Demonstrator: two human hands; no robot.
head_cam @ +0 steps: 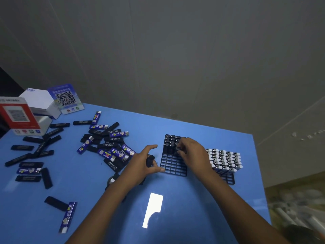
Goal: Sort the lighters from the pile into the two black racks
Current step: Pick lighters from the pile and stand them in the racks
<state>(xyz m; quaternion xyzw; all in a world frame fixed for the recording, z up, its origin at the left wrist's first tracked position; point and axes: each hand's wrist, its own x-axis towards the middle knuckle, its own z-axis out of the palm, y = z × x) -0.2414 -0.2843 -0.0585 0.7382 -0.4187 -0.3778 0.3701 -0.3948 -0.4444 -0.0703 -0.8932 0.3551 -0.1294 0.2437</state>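
Pressing a black lighter (177, 149) down into the nearer black rack (173, 163), the right hand (190, 152) had its fingers curled round the top of that lighter, at the edge of the few rows already filled. The left hand (146, 162) held another dark lighter (149, 160) in its curled fingers, with the thumb touching the rack's front corner. The second rack (226, 176), just beside on the right, was nearly full of lighters with white caps (223, 159). The pile (107, 143) of black and blue lighters lay well to the left on the blue desk (175, 208), with more scattered near the boxes (26, 113).

The main risk, as I judged it, was that the lighter would meet the grid wall and not the cell; pushing then could tilt the standing neighbours or slide the light rack. The left thumb seemed to steady it, but with a lighter in the same hand this hold was weak. A black lighter could also go by mistake into the white-capped rack.
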